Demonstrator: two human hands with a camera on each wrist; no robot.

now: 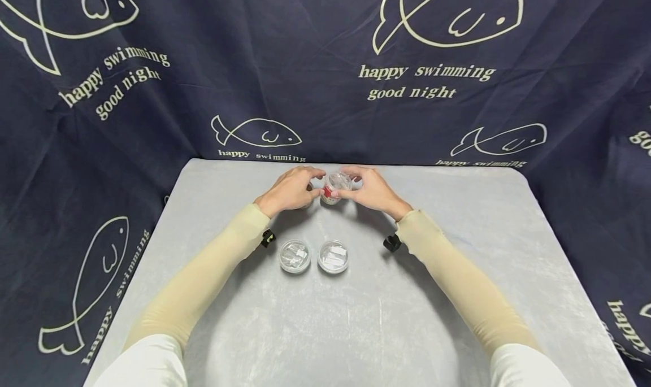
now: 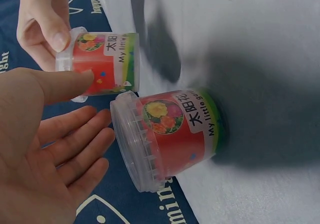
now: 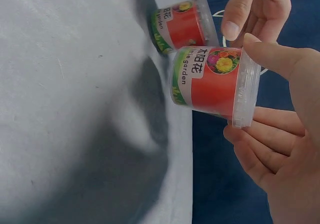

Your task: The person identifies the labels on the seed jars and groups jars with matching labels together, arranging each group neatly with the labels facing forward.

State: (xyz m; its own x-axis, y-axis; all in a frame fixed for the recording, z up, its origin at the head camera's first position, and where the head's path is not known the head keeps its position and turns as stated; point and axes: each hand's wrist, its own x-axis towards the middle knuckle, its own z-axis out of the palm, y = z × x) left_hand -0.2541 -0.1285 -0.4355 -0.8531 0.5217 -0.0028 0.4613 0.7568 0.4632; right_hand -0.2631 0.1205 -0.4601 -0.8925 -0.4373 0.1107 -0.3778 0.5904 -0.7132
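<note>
My right hand [image 1: 373, 190] grips a clear lidded plastic cup [image 3: 215, 81] by its lid, thumb on one side and fingers on the other. The cup has a red and green "My little garden" label with a flower picture. Beside it, my left hand [image 2: 55, 149] has its fingers extended and spread, the thumb overlapping the held cup in the left wrist view. A second cup with the same label [image 2: 175, 134] stands on the table just by the left fingertips; in the head view the left hand mostly hides it.
Two more lidded clear cups, a left one [image 1: 295, 256] and a right one [image 1: 333, 256], stand side by side nearer the body on the grey table [image 1: 315, 330]. A dark blue fish-print cloth [image 1: 325, 93] hangs behind the table's back edge, close to the hands.
</note>
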